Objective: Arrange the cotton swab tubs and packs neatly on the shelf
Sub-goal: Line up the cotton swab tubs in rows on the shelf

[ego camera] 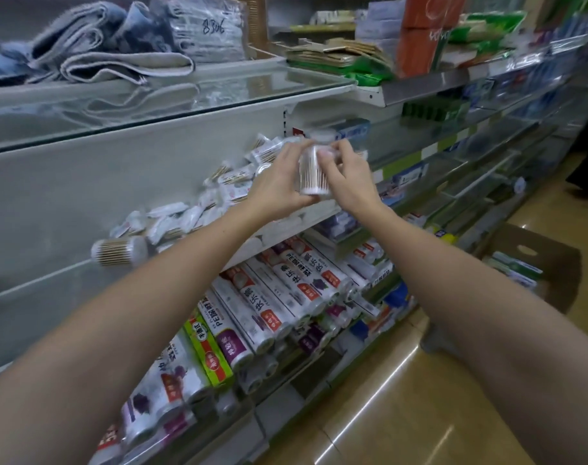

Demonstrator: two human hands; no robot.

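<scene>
Both my hands hold one clear cotton swab tub (312,172) above the middle glass shelf (37,280). My left hand (280,181) grips its left side and my right hand (348,177) pinches its top and right side. Another swab tub (118,251) lies on its side at the shelf's left front. Several small white swab packs (185,216) lie scattered in a loose row across the shelf, running back to the right behind my hands. A further tub (321,135) stands behind my hands, partly hidden.
Folded towels (94,52) lie on the glass shelf above. Rolls of plastic wrap and bags (279,297) fill the lower shelf. A cardboard box (534,263) sits on the floor at the right. More goods line the shelves to the right.
</scene>
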